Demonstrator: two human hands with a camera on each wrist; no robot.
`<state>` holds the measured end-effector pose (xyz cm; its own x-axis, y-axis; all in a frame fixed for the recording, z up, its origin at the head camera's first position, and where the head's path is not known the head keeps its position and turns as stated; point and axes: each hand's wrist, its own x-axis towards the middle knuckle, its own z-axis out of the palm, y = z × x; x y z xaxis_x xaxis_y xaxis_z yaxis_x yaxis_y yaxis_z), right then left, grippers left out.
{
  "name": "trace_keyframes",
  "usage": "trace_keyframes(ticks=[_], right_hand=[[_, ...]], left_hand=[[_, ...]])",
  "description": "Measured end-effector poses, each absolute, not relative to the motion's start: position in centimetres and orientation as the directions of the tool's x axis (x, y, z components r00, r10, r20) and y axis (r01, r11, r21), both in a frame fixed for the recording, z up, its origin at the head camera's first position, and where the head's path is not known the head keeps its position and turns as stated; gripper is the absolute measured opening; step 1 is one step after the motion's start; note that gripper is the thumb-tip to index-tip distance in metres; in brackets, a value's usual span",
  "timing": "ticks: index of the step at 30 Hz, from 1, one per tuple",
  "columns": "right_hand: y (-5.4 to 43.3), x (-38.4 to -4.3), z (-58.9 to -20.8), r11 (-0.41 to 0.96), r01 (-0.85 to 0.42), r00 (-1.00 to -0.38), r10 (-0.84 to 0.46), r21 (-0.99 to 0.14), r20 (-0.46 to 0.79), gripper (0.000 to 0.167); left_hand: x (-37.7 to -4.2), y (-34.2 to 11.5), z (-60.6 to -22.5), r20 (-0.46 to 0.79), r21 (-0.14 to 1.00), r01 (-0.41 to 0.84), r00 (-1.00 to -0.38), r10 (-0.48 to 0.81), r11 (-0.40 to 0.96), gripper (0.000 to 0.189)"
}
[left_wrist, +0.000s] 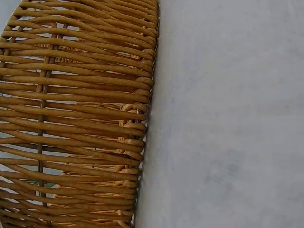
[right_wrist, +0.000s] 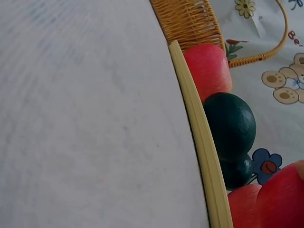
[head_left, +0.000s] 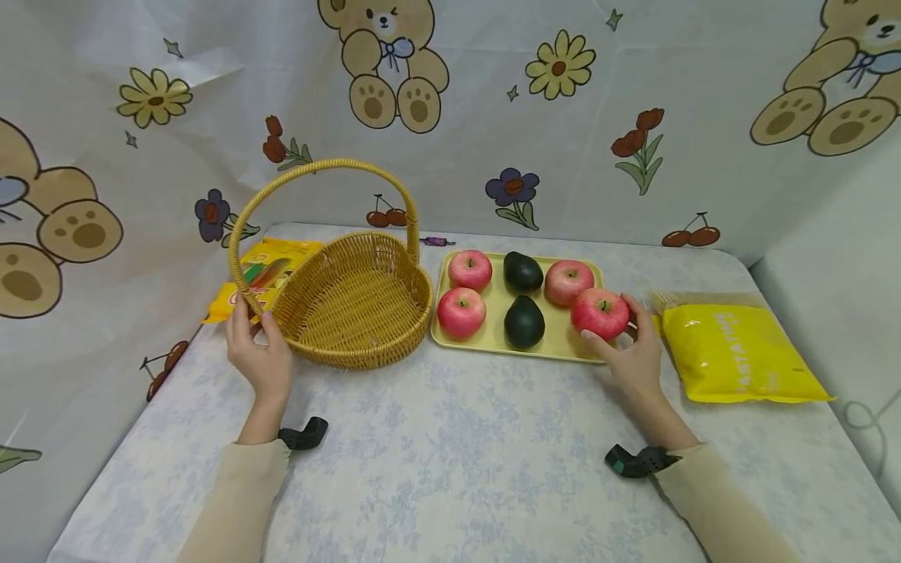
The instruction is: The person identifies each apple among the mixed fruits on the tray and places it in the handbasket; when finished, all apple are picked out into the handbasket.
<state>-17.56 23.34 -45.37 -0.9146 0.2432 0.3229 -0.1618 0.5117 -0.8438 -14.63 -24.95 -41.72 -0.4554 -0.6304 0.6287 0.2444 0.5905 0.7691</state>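
Observation:
My left hand holds the wicker basket at its left side, where the tall arched handle meets the rim. The basket stands on the table; its woven wall fills the left of the left wrist view. At the right end of a pale yellow tray, my right hand grips a red apple between thumb and fingers. Three other apples, one of them a rear-right apple, lie on the tray. Between them sit two dark green avocados, the front avocado and the rear avocado.
A yellow plastic packet lies right of the tray, near my right hand. Another yellow packet is partly hidden behind the basket. A small purple item lies at the back edge, before a printed cloth backdrop.

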Motion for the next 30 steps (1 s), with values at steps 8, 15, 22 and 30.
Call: trace_keyframes(ticks=[8,15,22,30], right_hand=[[21.3,-18.2,-41.7,0.509,-0.246,-0.919,0.147,-0.825,0.365,0.079],[17.5,-19.6,-38.4,0.439,-0.335,-0.920,0.037,-0.834,0.389,0.079],[13.2,-21.1,-36.9,0.393,-0.420,-0.905,-0.114,-0.818,0.410,0.080],[6.8,-22.4,-36.1,0.316,-0.440,-0.896,-0.209,-0.840,0.391,0.079]], left_hand=[[-15.0,-25.9,-43.0,0.629,0.765,0.234,-0.471,-0.619,0.600,0.047],[-15.1,-26.0,-43.1,0.639,0.759,0.244,-0.460,-0.617,0.604,0.046],[-15.3,-25.8,-42.9,0.640,0.758,0.255,-0.465,-0.612,0.600,0.045],[-15.0,-25.9,-42.9,0.634,0.765,0.255,-0.465,-0.618,0.592,0.044]])
